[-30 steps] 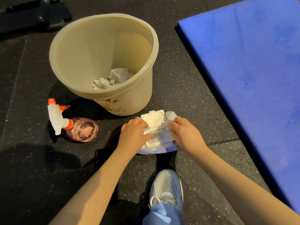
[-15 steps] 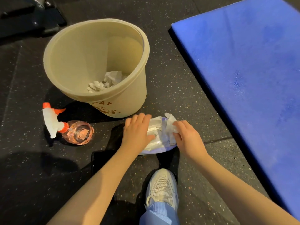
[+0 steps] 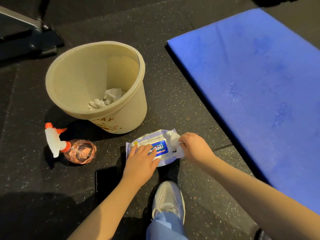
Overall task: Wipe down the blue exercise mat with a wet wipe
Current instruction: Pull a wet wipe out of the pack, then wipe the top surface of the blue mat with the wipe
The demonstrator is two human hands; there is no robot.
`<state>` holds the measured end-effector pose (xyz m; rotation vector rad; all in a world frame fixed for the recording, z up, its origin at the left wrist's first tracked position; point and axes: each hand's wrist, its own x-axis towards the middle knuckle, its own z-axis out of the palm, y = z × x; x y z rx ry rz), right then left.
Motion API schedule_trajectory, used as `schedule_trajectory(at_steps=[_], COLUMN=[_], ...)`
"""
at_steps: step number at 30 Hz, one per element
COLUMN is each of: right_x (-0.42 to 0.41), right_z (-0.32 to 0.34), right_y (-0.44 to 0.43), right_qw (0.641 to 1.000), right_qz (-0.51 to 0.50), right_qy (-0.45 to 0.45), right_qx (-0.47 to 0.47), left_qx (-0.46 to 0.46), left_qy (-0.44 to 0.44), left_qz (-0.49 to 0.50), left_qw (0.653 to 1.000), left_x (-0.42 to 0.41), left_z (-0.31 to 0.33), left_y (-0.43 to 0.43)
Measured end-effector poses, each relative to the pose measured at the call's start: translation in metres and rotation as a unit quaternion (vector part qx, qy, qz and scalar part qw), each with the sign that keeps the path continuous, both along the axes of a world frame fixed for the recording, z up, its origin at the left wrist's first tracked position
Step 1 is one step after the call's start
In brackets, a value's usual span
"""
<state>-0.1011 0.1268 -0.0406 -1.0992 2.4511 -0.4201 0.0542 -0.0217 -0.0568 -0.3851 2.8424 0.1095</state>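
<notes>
Nearest me, my left hand [image 3: 141, 160] lies with its fingers spread flat on the soft lilac-and-white plastic pack of wet wipes [image 3: 158, 148] on the dark speckled rubber floor [image 3: 199, 187], pinning it. My right hand [image 3: 194, 147] pinches the crumpled white wet wipe [image 3: 174, 141] that sticks out at the pack's right end. I judge the wipe limp, light and damp, likely to cling or tear, so I'd hold it by a bunched corner. Farther off, right of the beige plastic bin [image 3: 97, 84], the padded blue exercise mat [image 3: 259, 84] lies flat, not yet touched by the wipe.
</notes>
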Motion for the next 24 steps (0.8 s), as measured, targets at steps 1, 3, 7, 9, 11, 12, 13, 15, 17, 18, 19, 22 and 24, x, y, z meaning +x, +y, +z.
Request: schedule_trajectory(at_steps=[1, 3, 7, 9, 11, 12, 13, 15, 17, 18, 19, 22, 24], right_x=[-0.006, -0.019, -0.043, -0.053, -0.061, -0.064, -0.066, -0.068, -0.068, -0.07, -0.074, -0.09, -0.096], right_z=[0.012, 0.042, 0.116, 0.151, 0.182, 0.195, 0.207, 0.223, 0.23, 0.23, 0.229, 0.207, 0.178], right_y=[0.001, 0.005, 0.03, 0.05, 0.073, 0.086, 0.099, 0.13, 0.159, 0.172, 0.183, 0.202, 0.205], right_qw=[1.0, 1.0, 0.999, 0.999, 0.999, 0.998, 0.997, 0.996, 0.993, 0.991, 0.988, 0.972, 0.964], right_qz=[0.009, 0.014, 0.03, 0.029, 0.004, -0.012, -0.028, -0.062, -0.103, -0.128, -0.154, -0.229, -0.255], right_qy=[0.001, 0.007, 0.011, 0.013, 0.008, 0.005, 0.004, 0.005, 0.003, -0.006, -0.014, -0.016, -0.035], right_qx=[-0.001, -0.013, 0.007, 0.03, 0.053, 0.064, 0.071, 0.069, 0.055, 0.043, 0.027, -0.038, -0.06], left_qx=[-0.007, -0.018, 0.023, 0.064, 0.109, 0.119, 0.13, 0.162, 0.154, 0.137, 0.119, 0.091, 0.086], left_qy=[-0.012, -0.025, -0.068, -0.057, -0.048, -0.052, -0.053, -0.026, 0.003, 0.012, 0.016, 0.028, 0.024], left_qz=[0.002, 0.006, 0.018, 0.036, 0.051, 0.047, 0.038, 0.005, -0.048, -0.078, -0.107, -0.184, -0.223], left_qw=[1.0, 1.0, 0.997, 0.996, 0.992, 0.99, 0.989, 0.986, 0.987, 0.988, 0.987, 0.978, 0.971], left_x=[-0.001, -0.004, -0.019, -0.033, -0.052, -0.062, -0.071, -0.087, -0.102, -0.109, -0.117, -0.14, -0.155], left_z=[0.003, 0.01, 0.023, 0.031, 0.043, 0.051, 0.061, 0.082, 0.104, 0.113, 0.12, 0.126, 0.119], left_y=[0.001, 0.005, 0.011, 0.019, 0.031, 0.038, 0.046, 0.062, 0.081, 0.09, 0.099, 0.117, 0.123])
